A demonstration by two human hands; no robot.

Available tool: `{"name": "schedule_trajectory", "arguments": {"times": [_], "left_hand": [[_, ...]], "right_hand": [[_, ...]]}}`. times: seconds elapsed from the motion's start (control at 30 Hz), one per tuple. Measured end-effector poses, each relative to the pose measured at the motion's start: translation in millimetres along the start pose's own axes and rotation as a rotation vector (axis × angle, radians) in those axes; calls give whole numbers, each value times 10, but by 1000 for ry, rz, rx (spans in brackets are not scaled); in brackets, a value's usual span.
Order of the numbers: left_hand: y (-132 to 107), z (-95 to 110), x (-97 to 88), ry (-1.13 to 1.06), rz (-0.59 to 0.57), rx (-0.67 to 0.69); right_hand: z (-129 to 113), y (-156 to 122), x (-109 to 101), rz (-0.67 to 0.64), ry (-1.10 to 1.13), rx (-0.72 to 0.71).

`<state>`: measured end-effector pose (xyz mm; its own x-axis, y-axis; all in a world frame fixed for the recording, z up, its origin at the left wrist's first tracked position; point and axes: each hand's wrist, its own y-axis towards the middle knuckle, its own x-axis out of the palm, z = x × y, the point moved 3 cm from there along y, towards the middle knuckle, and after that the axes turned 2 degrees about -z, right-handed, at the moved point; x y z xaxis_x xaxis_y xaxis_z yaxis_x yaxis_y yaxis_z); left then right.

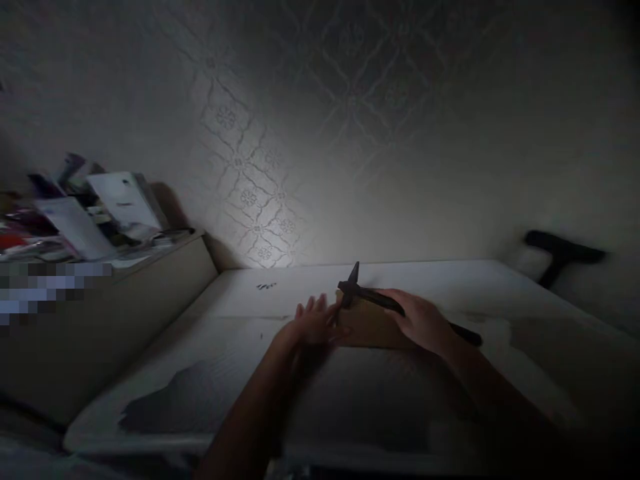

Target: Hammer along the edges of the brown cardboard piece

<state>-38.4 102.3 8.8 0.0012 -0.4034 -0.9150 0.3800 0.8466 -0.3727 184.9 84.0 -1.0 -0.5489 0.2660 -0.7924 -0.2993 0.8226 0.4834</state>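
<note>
Hammer (370,297) held low over brown block (367,330) on white worktop (240,373).
Right hand (423,320) has its grip clamped on the handle, which runs right to left, head at the block's left end. Left hand (313,325), fingers spread, touches that end.

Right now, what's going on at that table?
A person is working at a white table in a dim room. Their right hand holds a dark hammer, with its head by the left end of a brown block lying on the table. Their left hand rests against that same end, fingers spread. It's too dark to tell whether the hammer touches the block.
</note>
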Motion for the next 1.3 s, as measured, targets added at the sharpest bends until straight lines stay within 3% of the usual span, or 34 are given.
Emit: {"name": "schedule_trajectory", "arguments": {"times": [1.3], "left_hand": [[12,-10,10,-3,8,6]], "right_hand": [[-17,2,-42,21,-57,-33]]}}
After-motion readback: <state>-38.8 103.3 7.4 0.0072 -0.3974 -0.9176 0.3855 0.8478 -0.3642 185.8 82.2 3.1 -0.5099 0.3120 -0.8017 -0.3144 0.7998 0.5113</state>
